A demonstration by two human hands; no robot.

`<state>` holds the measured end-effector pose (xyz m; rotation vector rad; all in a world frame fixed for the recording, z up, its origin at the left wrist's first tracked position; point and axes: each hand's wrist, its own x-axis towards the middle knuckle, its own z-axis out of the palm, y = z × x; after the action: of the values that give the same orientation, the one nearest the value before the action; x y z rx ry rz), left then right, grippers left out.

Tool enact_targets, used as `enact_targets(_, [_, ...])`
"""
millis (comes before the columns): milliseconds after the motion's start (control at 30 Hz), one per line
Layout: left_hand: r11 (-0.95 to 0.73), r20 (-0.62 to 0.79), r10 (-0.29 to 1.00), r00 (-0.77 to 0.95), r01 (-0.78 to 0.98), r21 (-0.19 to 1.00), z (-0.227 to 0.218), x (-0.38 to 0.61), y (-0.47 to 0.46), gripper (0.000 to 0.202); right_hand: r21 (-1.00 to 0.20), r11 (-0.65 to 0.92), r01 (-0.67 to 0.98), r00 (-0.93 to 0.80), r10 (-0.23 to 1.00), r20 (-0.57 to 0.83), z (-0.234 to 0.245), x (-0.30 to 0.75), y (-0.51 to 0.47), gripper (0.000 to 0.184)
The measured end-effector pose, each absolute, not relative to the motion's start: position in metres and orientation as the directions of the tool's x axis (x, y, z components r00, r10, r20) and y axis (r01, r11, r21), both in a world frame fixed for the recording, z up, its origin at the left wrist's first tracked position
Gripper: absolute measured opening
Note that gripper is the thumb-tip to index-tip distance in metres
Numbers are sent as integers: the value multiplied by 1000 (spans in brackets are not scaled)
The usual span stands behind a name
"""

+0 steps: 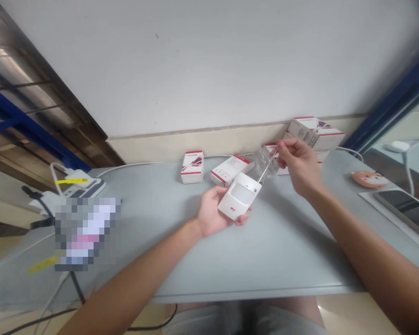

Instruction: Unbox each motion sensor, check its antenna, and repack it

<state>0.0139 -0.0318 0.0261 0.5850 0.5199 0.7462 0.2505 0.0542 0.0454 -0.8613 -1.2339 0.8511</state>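
My left hand (212,211) is closed around a white boxy sensor unit (239,196) with a pale window on its face, held above the grey table (258,251). My right hand (298,163) is raised just right of it, its fingers pinched on a thin white rod or tool (265,171) whose lower tip meets the sensor's top corner. A small clear plastic bag (265,160) hangs against the same fingers.
Several white-and-red cartons (192,166) lie along the wall, with a stack (316,132) at the right. A white power strip and cables (75,184) sit left beside a blurred patch. An orange animal-shaped item (368,178) and a tablet (403,207) lie right.
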Motion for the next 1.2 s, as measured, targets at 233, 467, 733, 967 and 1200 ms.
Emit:
enact_targets(233, [559, -210, 784, 584, -518, 647, 26, 13, -32, 48, -937, 349, -4, -4, 937, 349, 49, 231, 35, 41])
enact_targets(467, [544, -219, 809, 546, -554, 629, 23, 11, -31, 47, -964, 262, 52, -267, 934, 239, 45, 224, 24, 36])
enact_targets(733, [544, -194, 796, 573, -538, 644, 19, 10, -28, 48, -976, 217, 24, -312, 929, 199, 52, 226, 23, 31])
enact_targets(967, [527, -216, 810, 545, -516, 675, 20, 9, -31, 47, -986, 161, -47, -389, 906, 166, 46, 225, 21, 32])
enact_targets(1200, [488, -211, 852, 479, -580, 653, 25, 11, -29, 45, -963, 257, 81, -387, 899, 207, 50, 224, 20, 35])
